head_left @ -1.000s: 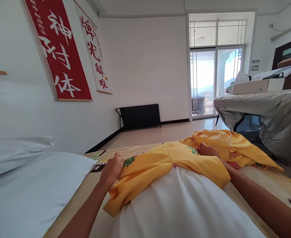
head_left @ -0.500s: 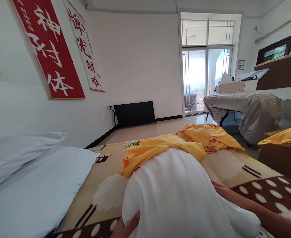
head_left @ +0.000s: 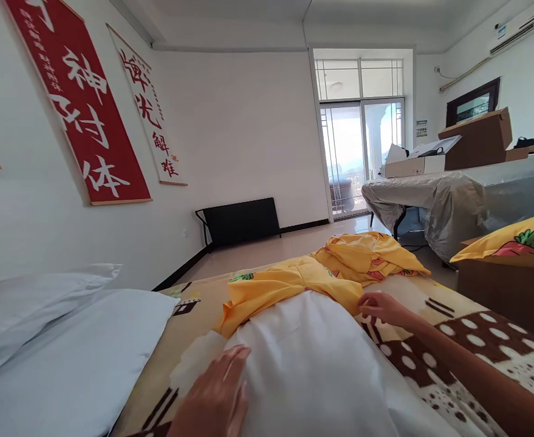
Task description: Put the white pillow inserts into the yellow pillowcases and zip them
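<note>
A white pillow lies on the patterned bed sheet in front of me, its far end tucked into a yellow printed pillowcase. My left hand rests flat on the pillow's near left side, fingers stretched out. My right hand reaches to the pillow's right side at the pillowcase's edge, fingers curled; what they pinch is unclear. The rest of the yellow case lies bunched beyond.
Two bare white pillows lie at my left against the wall. A brown box topped with yellow fabric stands at right. Beyond is a plastic-covered table with cardboard boxes, a black rack and glass doors.
Both hands drew back from the yellow pillowcase toward me, then came up again: the left now lies flat on the pillow, the right is at the case's edge. The view swung right.
</note>
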Action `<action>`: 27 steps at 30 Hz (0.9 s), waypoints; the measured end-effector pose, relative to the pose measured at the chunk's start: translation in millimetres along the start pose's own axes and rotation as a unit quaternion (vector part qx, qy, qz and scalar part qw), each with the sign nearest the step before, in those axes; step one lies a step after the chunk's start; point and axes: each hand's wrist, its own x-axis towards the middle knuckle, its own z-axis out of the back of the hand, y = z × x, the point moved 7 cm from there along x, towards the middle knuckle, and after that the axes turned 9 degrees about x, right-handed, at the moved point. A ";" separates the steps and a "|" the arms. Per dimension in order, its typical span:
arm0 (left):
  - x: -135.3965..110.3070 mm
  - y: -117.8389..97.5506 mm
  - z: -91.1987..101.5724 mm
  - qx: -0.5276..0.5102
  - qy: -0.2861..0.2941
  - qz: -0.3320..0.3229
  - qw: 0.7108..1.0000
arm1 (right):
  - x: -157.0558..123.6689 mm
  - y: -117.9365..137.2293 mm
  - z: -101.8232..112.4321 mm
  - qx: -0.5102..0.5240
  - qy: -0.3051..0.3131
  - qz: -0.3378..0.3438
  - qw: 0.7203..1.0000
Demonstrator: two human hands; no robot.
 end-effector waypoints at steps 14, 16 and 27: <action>118.0 -185.1 -71.8 0.002 0.173 -0.270 0.947 | 42.1 13.7 -43.2 -0.347 -0.357 0.102 0.861; 116.7 -176.9 -79.8 0.000 0.192 -0.241 0.951 | 42.3 4.3 -43.4 -0.370 -0.360 0.076 0.853; 122.6 -138.6 -85.6 -0.041 0.187 -0.172 0.966 | 19.3 44.9 -50.9 -0.309 -0.318 0.147 0.884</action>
